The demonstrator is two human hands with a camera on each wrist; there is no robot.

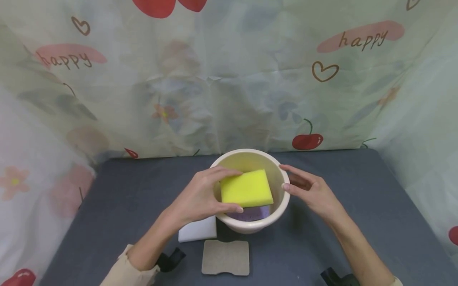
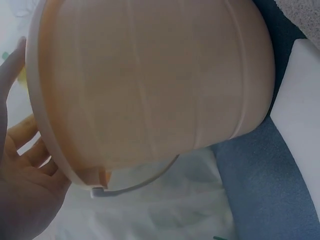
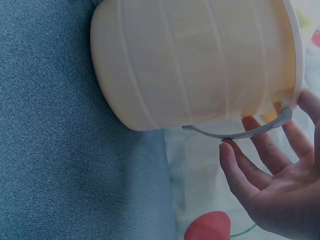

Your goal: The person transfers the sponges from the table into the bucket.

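A yellow sponge (image 1: 246, 188) with a dark underside is tilted in the mouth of a cream bucket (image 1: 247, 227). My left hand (image 1: 205, 194) grips it between thumb and fingers; in the left wrist view the bucket's rim hides most of that grip. Below it, partly covered, a purple sponge-like block (image 1: 252, 214) lies inside the bucket. On the other side, my right hand (image 1: 315, 192) touches the rim with thumb and forefinger. Its loosely bent fingers lie beside the bucket's grey handle (image 3: 245, 134) in the right wrist view.
A white block (image 1: 198, 230) lies on the dark table left of the bucket's base, partly behind my left forearm. Nearer me sits a grey, rough-textured block (image 1: 225, 258) with notched sides. Patterned curtain (image 1: 236, 99) hangs behind the table and along both sides.
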